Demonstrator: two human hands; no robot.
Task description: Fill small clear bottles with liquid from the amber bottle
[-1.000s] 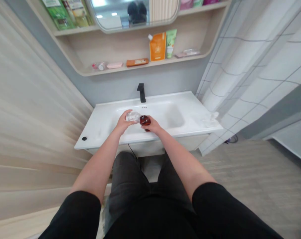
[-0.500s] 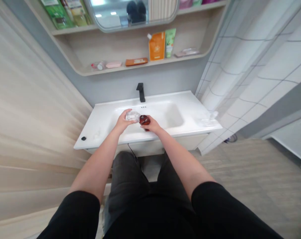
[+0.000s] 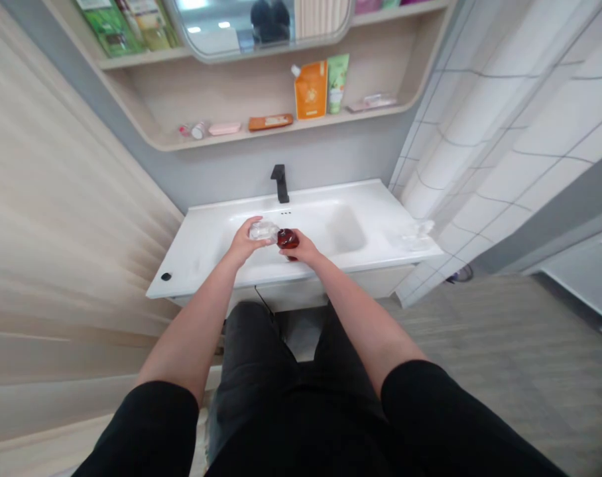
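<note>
My left hand (image 3: 244,244) is closed around a small clear container (image 3: 262,230) over the white sink basin (image 3: 331,228). My right hand (image 3: 303,250) grips a small dark red-brown bottle (image 3: 287,238), its top pointing toward the clear container. The two items touch or nearly touch between my hands. Both hands hover above the front part of the basin, in front of the black faucet (image 3: 280,183).
A small black object (image 3: 166,276) lies on the sink counter's left corner, and a clear item (image 3: 420,230) on its right side. The shelf (image 3: 281,129) above carries an orange pouch (image 3: 309,89), a green tube, flat packets. A tiled wall stands at right.
Both hands stay together over the basin with the same grip. The view has shifted slightly; nothing else visibly moved.
</note>
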